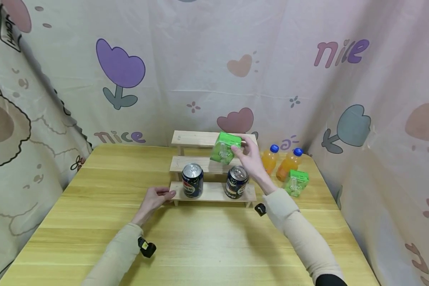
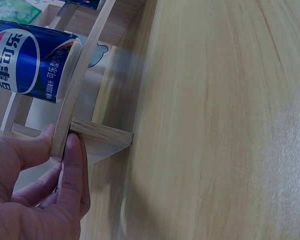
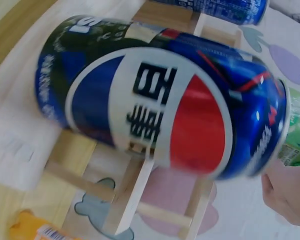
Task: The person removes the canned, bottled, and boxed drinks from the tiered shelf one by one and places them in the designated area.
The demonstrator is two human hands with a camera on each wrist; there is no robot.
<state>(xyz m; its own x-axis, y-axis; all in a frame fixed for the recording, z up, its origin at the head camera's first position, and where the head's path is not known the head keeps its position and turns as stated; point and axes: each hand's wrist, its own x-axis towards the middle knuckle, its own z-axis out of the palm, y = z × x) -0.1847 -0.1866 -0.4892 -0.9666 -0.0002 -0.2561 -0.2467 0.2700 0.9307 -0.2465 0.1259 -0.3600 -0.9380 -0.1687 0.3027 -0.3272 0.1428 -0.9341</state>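
My left hand (image 1: 158, 199) pinches the left end of the bottom step of a three-step wooden rack (image 1: 214, 192), thumb above and fingers below in the left wrist view. My right hand (image 1: 251, 158) grips a green drink carton (image 1: 224, 151) and holds it up at the middle step. On the bottom step stand two dark blue cola cans, the left can (image 1: 192, 181) and the right can (image 1: 236, 183), both upright. The right can (image 3: 155, 100) fills much of the right wrist view, with the carton (image 3: 298, 127) partly showing behind it.
Right of the rack stand two orange drink bottles with blue caps, one bottle (image 1: 269, 161) behind the other bottle (image 1: 288, 165). A second green carton (image 1: 296, 183) sits in front of them. Patterned curtains (image 1: 200, 71) hang close behind and beside the wooden table (image 1: 207, 246).
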